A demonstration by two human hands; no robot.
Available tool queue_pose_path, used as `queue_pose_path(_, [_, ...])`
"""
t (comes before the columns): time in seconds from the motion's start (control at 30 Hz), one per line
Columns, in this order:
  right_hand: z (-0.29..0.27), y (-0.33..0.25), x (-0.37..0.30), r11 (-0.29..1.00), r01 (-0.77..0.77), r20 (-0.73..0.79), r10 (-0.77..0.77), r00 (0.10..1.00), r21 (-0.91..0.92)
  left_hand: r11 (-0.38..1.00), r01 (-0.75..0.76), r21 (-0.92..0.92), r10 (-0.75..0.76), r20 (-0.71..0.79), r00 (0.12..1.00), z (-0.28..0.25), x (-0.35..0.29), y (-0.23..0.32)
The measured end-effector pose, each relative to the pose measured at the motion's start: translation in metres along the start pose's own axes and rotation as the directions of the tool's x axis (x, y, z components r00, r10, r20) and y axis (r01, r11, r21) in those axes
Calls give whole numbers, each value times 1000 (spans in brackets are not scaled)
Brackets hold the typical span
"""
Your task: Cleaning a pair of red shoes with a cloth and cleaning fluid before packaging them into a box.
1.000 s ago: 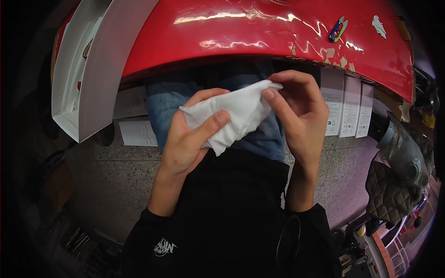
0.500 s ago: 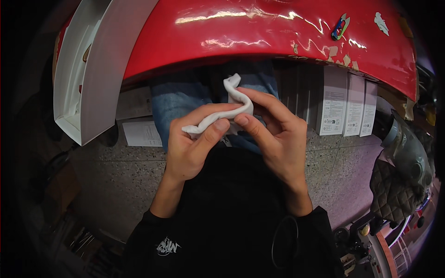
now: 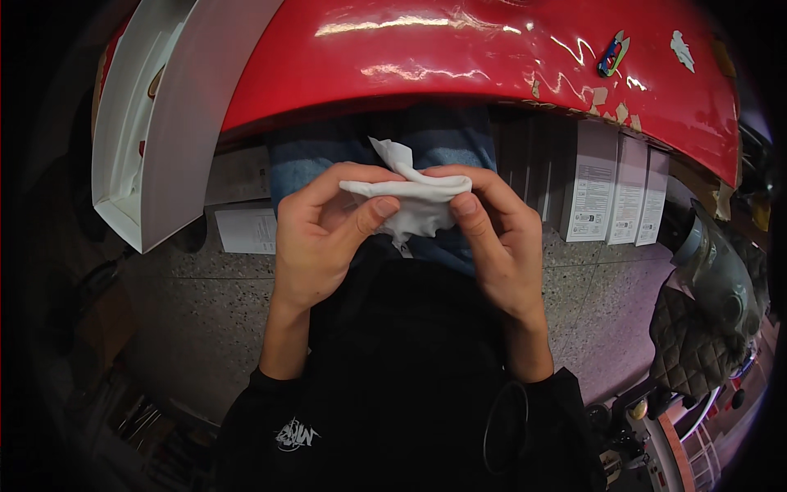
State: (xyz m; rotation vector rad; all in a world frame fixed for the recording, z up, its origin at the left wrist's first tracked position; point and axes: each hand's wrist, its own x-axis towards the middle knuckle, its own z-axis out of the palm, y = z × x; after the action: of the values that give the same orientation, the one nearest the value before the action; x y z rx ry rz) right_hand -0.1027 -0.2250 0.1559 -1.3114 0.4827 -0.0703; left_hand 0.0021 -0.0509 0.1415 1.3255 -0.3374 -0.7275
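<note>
A crumpled, folded white cloth (image 3: 414, 215) is stretched between my two hands, above my lap and in front of the red table edge. My left hand (image 3: 316, 234) pinches its left end between thumb and fingers. At the other end, my right hand (image 3: 500, 238) grips the rolled upper edge with thumb below and index finger along the top. A twisted tail of the cloth sticks up past the fold, and a loose, wrinkled part hangs below. Whether it is fabric or a paper wipe I cannot tell.
Across the front lies a glossy red tabletop (image 3: 393, 57) with a chipped edge. On it rest small cutters (image 3: 613, 54) and a white scrap (image 3: 682, 51). A long white open box (image 3: 176, 123) stands at left. White cartons (image 3: 590, 184) stand beneath the table; a dark quilted item (image 3: 693, 344) is at right.
My hands have moved apart, pulling the cloth from a curved roll into a straighter fold. More of it now hangs below, and its upright tail has shifted left.
</note>
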Motion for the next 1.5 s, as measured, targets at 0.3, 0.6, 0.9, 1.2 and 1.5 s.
queue_pose_path(0.3, [-6, 10, 1, 996, 59, 42, -62, 997, 74, 993, 102, -62, -102, 0, 995, 3, 1, 4])
queue_pose_path(0.6, [-9, 15, 2, 961, 222, 37, -219, 975, -163, 960, -172, 221, 229, -266, 936, 34, -1, -15])
queue_pose_path(0.9, [-19, 12, 6, 934, 273, 135, -246, 960, -232, 819, -244, 520, 320, -62, 945, 21, -5, -10])
queue_pose_path(1.2, [-23, 13, 14, 979, 126, 110, -109, 988, -160, 859, -241, 452, 265, 12, 964, 17, -6, -4])
queue_pose_path(1.5, [-29, 23, 12, 994, 111, 236, -105, 966, -13, 872, -291, 395, 278, 90, 956, 6, 1, -5])
